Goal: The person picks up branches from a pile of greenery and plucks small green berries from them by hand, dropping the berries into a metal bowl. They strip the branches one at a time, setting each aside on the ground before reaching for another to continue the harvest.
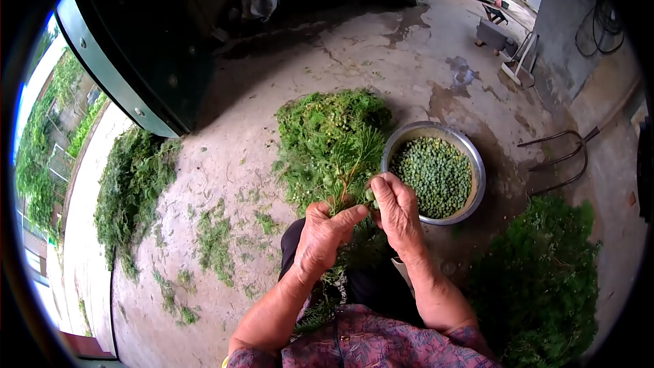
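My left hand [327, 232] is closed around a green leafy sprig [351, 163], whose feathery fronds stick up past the fingers. Close beside it, my right hand [397, 211] pinches small round green seed cones [370, 196] at the sprig's stem. Just right of the hands stands a metal basin [478, 191], filled with many of the same green cones [432, 176]. A heap of cut green branches [327, 129] lies on the floor in front of both hands. More greenery hangs over my lap below the hands, partly hidden by them.
Another branch pile [136, 184] lies left by the doorway, and a darker one [545, 279] at lower right. A pitchfork [572, 157] rests near the right wall. Loose sprigs [216, 242] are scattered on the concrete floor. A long-handled dustpan [519, 71] stands farther back.
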A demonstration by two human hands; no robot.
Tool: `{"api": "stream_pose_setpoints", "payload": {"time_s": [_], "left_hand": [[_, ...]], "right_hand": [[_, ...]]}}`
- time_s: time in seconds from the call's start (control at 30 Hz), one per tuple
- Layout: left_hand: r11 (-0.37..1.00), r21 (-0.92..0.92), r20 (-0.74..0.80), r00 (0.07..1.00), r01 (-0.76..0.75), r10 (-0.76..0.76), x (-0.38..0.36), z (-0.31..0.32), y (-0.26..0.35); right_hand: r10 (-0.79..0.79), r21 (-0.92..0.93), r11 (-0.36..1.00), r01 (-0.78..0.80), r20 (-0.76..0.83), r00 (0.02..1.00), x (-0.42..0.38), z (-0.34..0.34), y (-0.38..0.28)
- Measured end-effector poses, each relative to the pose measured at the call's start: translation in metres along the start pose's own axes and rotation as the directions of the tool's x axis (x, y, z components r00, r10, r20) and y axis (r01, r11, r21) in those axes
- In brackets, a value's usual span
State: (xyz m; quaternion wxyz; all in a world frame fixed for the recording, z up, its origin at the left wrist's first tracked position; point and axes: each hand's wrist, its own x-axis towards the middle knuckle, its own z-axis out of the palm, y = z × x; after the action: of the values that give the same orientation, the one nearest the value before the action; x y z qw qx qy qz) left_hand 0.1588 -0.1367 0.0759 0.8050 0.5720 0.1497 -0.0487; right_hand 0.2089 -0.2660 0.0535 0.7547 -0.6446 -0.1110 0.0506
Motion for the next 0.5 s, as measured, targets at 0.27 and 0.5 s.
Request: {"api": "stream_pose_setpoints", "payload": {"time_s": [0.27, 0.5], "left_hand": [[0.994, -0.109, 0.052, 0.998, -0.014, 0.02, 0.004, -0.002, -0.006], [0.998, 0.021, 0.04, 0.998, -0.052, 0.051, 0.002, 0.002, -0.001]], "right_hand": [[0.361, 0.326, 0.879, -0.349, 0.025, 0.932, -0.006, 0.004, -0.012], [0.503, 0.638, 0.674, -0.373, -0.027, 0.864, -0.002, -0.012, 0.011]]}}
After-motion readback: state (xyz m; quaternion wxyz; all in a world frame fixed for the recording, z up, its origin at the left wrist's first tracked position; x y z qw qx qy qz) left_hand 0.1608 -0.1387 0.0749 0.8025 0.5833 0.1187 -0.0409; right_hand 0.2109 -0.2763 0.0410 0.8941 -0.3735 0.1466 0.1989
